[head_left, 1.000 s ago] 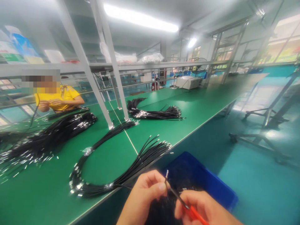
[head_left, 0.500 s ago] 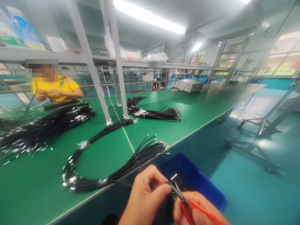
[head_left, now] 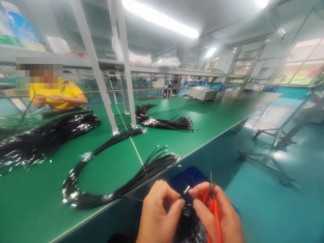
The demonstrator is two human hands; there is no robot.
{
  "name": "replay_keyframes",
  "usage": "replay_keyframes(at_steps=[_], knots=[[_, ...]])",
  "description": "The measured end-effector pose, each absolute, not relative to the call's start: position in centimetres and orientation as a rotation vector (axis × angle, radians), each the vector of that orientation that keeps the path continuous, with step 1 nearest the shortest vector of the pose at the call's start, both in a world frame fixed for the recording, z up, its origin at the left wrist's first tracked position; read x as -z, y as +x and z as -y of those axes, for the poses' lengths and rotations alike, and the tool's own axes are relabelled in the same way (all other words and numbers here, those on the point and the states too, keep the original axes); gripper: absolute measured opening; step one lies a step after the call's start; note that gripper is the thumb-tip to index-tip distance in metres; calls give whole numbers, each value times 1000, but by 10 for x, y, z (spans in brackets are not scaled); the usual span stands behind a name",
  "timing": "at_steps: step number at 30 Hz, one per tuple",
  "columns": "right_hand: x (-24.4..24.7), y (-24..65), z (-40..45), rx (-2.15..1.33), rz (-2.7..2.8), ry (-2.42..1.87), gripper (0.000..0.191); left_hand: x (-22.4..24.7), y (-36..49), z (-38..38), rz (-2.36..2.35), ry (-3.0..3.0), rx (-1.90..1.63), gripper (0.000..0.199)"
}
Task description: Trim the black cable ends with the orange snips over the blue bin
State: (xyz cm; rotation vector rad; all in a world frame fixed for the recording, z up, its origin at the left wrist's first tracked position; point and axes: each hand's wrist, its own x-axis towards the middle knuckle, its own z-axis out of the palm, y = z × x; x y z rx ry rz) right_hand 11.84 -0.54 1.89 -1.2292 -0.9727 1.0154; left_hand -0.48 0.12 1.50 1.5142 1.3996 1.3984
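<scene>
Low in the head view, my left hand (head_left: 162,211) pinches a thin black cable between thumb and forefinger. The cable's silvery tip (head_left: 186,189) pokes up just past those fingers. On the right, my right hand (head_left: 219,212) keeps red-handled pliers (head_left: 214,209) in its palm, their narrow dark jaws pointing up. Its thumb and forefinger are bent toward the cable tip; whether they touch it I cannot tell. Left of my hands, a tied bundle of black cables (head_left: 86,199) with silvery ends curves across the green table (head_left: 113,172).
A blue bin (head_left: 188,177) with dark cables (head_left: 189,224) lies beneath my hands. Further bundles (head_left: 167,123) and a large cable heap (head_left: 55,135) rest on the table. White shelf posts (head_left: 128,67) rise from it. Across it sits a person in yellow (head_left: 73,94), both hands raised together.
The pliers have left the cable near its tip and swung upright in my right hand. That hand's thumb and forefinger have come up close to the tip. My left hand keeps its pinch.
</scene>
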Motion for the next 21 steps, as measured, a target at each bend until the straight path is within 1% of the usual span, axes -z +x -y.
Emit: replay_keyframes(at_steps=[3, 7, 13, 21], knots=[[-24, 105, 3, -967, 918, -1240, 21, -12, 5, 1, -1474, 1568, -1489, 19], [-16, 97, 3, -906, 905, -1242, 15, -9, 8, 2, -1479, 1605, -1512, 20], [-3, 97, 5, -829, 926, -1223, 21, -6, 10, 3, -1484, 1590, -1616, 20], [1, 92, 6, -529, 1075, -1336, 14, -5, 18, 5, -1465, 1525, -1740, 22]])
